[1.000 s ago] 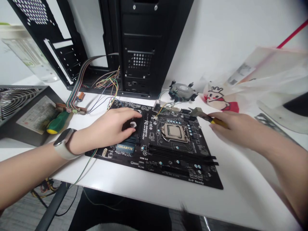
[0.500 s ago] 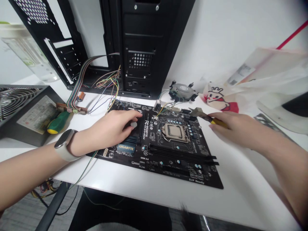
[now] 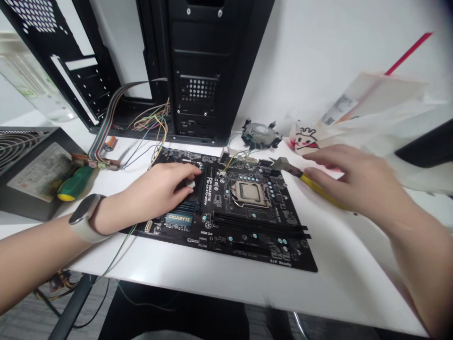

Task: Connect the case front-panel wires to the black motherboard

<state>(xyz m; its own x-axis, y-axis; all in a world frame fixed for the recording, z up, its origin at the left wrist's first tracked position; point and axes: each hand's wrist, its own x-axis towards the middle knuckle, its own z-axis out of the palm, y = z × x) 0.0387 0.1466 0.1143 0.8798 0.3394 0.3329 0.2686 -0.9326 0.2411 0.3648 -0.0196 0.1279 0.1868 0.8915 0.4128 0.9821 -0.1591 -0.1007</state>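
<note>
A black Gigabyte motherboard (image 3: pixel 212 236) lies flat on the white table, its processor (image 3: pixel 249 193) uncovered in the socket. My left hand (image 3: pixel 168 186) rests over the board's left part, above the blue heatsink (image 3: pixel 179 219). Between its curled forefinger and thumb is a small pale disc (image 3: pixel 191 184), partly hidden. My right hand (image 3: pixel 348 177) hovers over yellow-handled pliers (image 3: pixel 320 191), its fingers apart. The head of the pliers reaches the board's far right corner, beside a grey block (image 3: pixel 281 164). Thin coloured wires (image 3: pixel 233 160) cross the board's back edge.
Behind the board stands a black computer case (image 3: pixel 198 113), with a CPU fan (image 3: pixel 261 134) to its right. A power supply (image 3: pixel 31 174) and a green screwdriver (image 3: pixel 75 183) lie on the left. A plastic bag (image 3: pixel 354 113) is at the back right.
My right hand has loosened from the pliers and risen, its fingers spreading. The pliers stay by the board. My left hand keeps its place; the whole view has shifted slightly.
</note>
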